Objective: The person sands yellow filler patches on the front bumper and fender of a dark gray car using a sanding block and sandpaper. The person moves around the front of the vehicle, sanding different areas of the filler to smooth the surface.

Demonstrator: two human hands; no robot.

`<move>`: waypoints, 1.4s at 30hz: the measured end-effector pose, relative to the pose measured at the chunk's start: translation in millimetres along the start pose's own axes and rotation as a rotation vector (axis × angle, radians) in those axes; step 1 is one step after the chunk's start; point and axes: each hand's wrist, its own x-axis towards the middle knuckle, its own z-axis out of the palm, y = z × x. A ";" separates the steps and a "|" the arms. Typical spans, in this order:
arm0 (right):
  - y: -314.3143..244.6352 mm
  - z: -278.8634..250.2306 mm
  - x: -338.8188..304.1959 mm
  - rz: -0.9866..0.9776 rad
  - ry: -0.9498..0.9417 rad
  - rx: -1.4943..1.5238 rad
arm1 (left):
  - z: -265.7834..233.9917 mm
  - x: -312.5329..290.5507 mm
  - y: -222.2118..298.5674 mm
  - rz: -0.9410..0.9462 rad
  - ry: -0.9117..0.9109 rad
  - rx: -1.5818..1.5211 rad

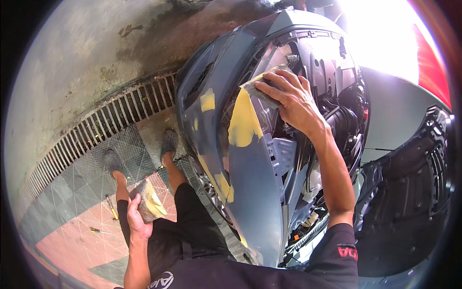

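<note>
My right hand (296, 98) grips a flat grey putty spreader (260, 91) with a pale edge, its fingers laid over the top. The spreader is at the upper tip of a yellow filler patch (244, 126) on the blue-grey car fender (255, 183). Smaller yellow patches (208, 100) dot the bumper area beside it. Low on the left, away from the car, my left hand (137, 219) holds a grey putty board (141, 192), thumb on top. A lump of yellow filler (156, 206) lies along the board's edge.
The open engine bay (332, 115) lies right of the fender. A black moulded panel (404, 192) is farther right. A slotted drain grate (110, 113) runs beside a stained wall (82, 62). On the tiled floor (72, 221) lie yellow-handled tools (99, 231) near my legs.
</note>
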 end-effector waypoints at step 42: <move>-88.4 -49.3 -109.2 -0.051 0.043 0.603 | 162.2 -20.8 -46.6 -0.059 -0.221 -0.101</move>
